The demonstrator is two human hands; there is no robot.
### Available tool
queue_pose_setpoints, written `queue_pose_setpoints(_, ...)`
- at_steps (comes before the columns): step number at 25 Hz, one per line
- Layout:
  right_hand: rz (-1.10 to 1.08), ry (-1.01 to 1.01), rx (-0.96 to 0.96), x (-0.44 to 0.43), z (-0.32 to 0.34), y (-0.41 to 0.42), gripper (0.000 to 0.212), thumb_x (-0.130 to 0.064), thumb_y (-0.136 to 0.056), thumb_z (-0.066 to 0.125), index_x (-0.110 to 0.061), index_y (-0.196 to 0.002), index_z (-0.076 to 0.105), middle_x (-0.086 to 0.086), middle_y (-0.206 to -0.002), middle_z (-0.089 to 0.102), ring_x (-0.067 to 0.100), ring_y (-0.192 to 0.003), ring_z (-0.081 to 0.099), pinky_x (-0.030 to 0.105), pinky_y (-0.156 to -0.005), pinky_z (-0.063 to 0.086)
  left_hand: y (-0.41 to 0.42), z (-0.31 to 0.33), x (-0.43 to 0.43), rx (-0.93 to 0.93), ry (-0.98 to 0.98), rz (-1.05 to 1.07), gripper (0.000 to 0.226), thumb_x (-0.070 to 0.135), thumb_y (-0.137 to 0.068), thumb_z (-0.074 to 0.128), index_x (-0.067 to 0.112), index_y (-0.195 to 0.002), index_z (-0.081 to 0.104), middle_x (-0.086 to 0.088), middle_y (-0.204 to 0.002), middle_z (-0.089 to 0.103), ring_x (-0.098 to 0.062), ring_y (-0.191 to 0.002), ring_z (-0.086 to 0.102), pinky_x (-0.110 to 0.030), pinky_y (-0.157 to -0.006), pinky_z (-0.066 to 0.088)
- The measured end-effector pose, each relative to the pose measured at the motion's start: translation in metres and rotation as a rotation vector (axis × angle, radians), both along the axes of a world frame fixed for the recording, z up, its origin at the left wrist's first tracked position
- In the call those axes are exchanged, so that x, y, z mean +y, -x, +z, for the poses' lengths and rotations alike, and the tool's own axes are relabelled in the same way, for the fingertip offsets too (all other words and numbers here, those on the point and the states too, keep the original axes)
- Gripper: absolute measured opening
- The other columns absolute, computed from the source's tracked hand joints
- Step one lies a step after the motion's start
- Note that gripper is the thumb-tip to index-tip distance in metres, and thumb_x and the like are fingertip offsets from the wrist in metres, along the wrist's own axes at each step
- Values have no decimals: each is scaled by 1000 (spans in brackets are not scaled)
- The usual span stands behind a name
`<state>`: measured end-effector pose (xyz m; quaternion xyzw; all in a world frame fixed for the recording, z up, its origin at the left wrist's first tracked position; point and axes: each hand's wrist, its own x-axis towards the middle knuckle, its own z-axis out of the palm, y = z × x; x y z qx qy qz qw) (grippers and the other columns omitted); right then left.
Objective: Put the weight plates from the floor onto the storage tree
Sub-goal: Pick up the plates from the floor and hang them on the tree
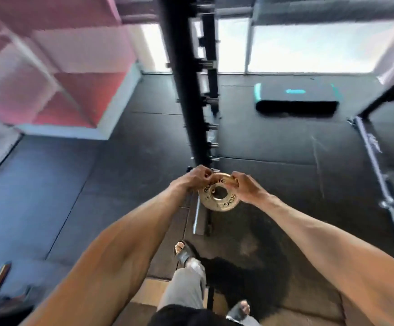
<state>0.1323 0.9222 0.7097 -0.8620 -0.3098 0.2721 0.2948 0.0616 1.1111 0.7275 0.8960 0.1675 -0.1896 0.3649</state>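
A small tan weight plate (219, 202) with black lettering and a centre hole hangs in the air in front of me, tilted toward the camera. My left hand (195, 177) grips its upper left rim and my right hand (245, 188) grips its upper right rim. Just beyond the plate rises the black storage tree (186, 90), a tall upright post with several short steel pegs sticking out along its right side. The plate sits near the post's lowest pegs, apart from them. The view is motion-blurred.
Black rubber floor tiles (73, 184) lie all around. A black step platform with teal trim (297, 97) sits at the back right. A rack frame (384, 184) runs along the right edge. Red and white wall panels (62, 67) stand at left. My sandalled feet (184, 252) are below.
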Motion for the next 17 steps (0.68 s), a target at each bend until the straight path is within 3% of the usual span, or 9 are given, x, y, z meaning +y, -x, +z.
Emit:
queue_pose_setpoints(5,193,-64,-55,173,16,21,19,-32,-92,65,-13,-96,62,3,-85,67,22,-78,61,34,-69,46,69,9,151,-93,32,305,26,31,-93,65,6,-95,70,-11,-86,69,-16,-72,54,-31,-64,44)
queue_pose_setpoints(8,275,-35,-66,270,9,39,23,-37,-93,61,-15,-100,63,4,-90,68,24,-83,63,35,-73,48,107,0,239,-108,172,481,22,31,-88,72,10,-91,66,-8,-83,67,-14,-71,59,-28,-61,47)
queue_pose_setpoints(13,304,-12,-27,425,4,44,22,-42,-93,60,-20,-96,57,-3,-89,65,19,-80,62,35,-70,47,119,-11,381,-111,198,593,22,35,-87,73,16,-83,63,-5,-83,68,-15,-74,61,-29,-65,49)
queue_pose_setpoints(17,241,-92,-43,531,11,26,27,-48,-93,57,-22,-91,55,-3,-78,64,20,-71,62,38,-65,49,104,7,482,-179,191,634,17,29,-89,70,17,-83,60,-2,-78,66,-15,-71,61,-26,-61,46)
